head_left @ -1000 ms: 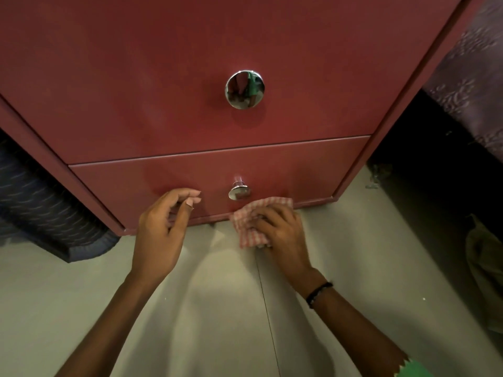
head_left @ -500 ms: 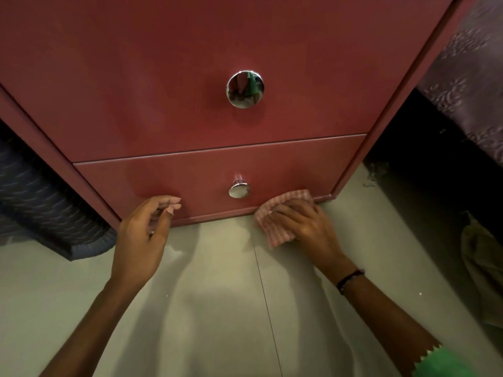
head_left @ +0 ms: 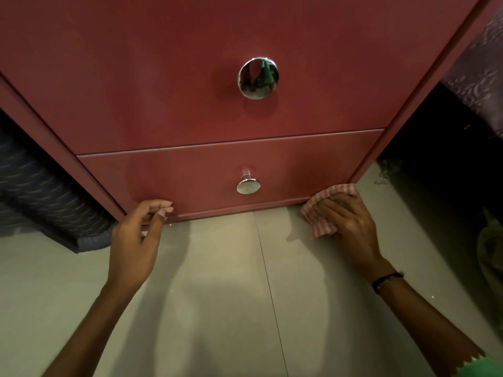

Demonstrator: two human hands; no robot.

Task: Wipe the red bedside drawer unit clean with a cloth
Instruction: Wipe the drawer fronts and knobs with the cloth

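The red drawer unit (head_left: 190,77) fills the upper view, with two drawer fronts and a chrome knob on each: a large one (head_left: 258,78) above, a small one (head_left: 248,185) below. My right hand (head_left: 347,224) presses a pink-and-white checked cloth (head_left: 324,213) against the unit's bottom rail at its lower right corner. My left hand (head_left: 137,238) rests at the lower left corner, fingertips curled against the bottom drawer's lower edge, holding nothing.
Pale floor tiles (head_left: 217,295) lie under my arms. A dark patterned mat or mattress edge (head_left: 49,202) sits left of the unit. A dark gap (head_left: 435,159) and a purple bedspread (head_left: 479,77) are on the right, with a pale cloth heap (head_left: 490,254) at the far right.
My right hand has slid the cloth rightward along the bottom rail from under the small knob to the right corner. My left hand has shifted left and down to the left corner.
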